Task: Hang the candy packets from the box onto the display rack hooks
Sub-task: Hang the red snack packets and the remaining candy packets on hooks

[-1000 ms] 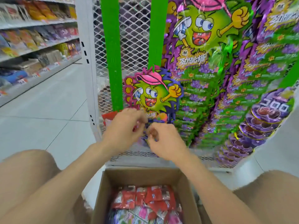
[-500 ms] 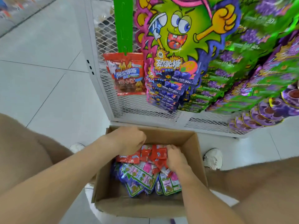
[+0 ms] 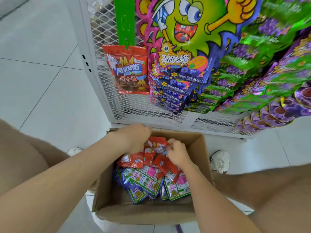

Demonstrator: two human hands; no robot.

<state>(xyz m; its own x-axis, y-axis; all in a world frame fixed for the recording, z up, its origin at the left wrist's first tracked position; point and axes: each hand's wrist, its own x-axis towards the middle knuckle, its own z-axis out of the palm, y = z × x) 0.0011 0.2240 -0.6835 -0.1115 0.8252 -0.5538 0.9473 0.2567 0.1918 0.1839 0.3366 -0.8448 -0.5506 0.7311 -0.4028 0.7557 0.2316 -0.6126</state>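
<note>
So the rack [image 3: 104, 84] is the big thing here, white mesh, and most of it is already loaded: green and purple candy strips are hung thick across the right side, with a cartoon header card [image 3: 193, 31] sitting over the blue stack. On the left a green hang strip [image 3: 124, 21] is seen with just one red packet [image 3: 129, 69] clipped at its bottom end, the rest of that strip looks bare as far as it's visible. So the red ones are judged to be barely started, one up and plenty to go.

The box [image 3: 143, 211] is parked on the floor right under the rack, between the knees. It's far from emptied: a pile of red packets [image 3: 134, 160] is heaped at the far side on top of blue-green ones [image 3: 144, 180] lying face down.

The left hand [image 3: 134, 138] is dug into the far end of the box, fingers curled down among the packets. What exactly is pinched there can't be told, the fingertips are hidden.

The right hand [image 3: 176, 153] is closed on the edge of a raised packet [image 3: 157, 145], a red one lifted a bit above the heap. It's judged that this one is being picked for hanging next, probably on the green strip, though no hook has been reached yet.
</note>
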